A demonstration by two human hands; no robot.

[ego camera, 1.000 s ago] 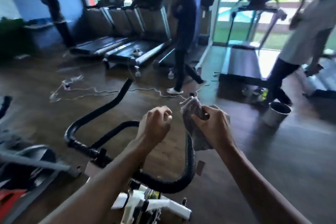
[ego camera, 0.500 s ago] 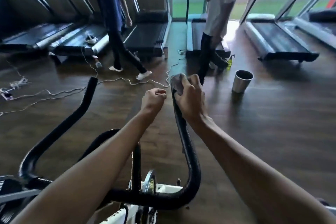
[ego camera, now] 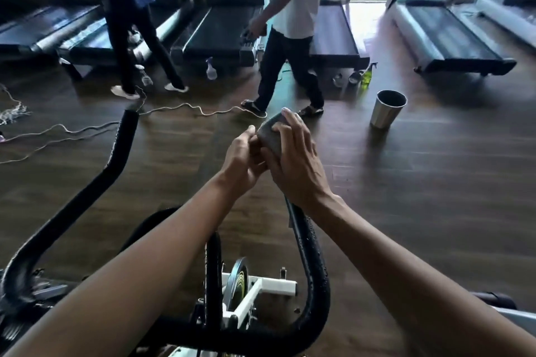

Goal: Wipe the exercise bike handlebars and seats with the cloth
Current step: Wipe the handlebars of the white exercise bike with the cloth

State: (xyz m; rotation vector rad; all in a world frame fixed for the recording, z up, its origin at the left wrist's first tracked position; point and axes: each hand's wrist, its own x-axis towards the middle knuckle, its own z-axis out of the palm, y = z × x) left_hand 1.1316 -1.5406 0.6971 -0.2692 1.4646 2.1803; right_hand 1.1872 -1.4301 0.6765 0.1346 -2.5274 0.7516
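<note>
Head view: right hand (ego camera: 294, 162) is gripping cloth (ego camera: 270, 136) wrapped over handlebar (ego camera: 308, 255) tip; left hand (ego camera: 242, 158) is pinching cloth alongside.

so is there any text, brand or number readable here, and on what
No text can be read in this view.
Flywheel: yellow-green marks, too blurred to read.
Clear spray bottle and green spray bottle: any labels are too small to read.
Cloth and steel bin: no lettering shows.
</note>
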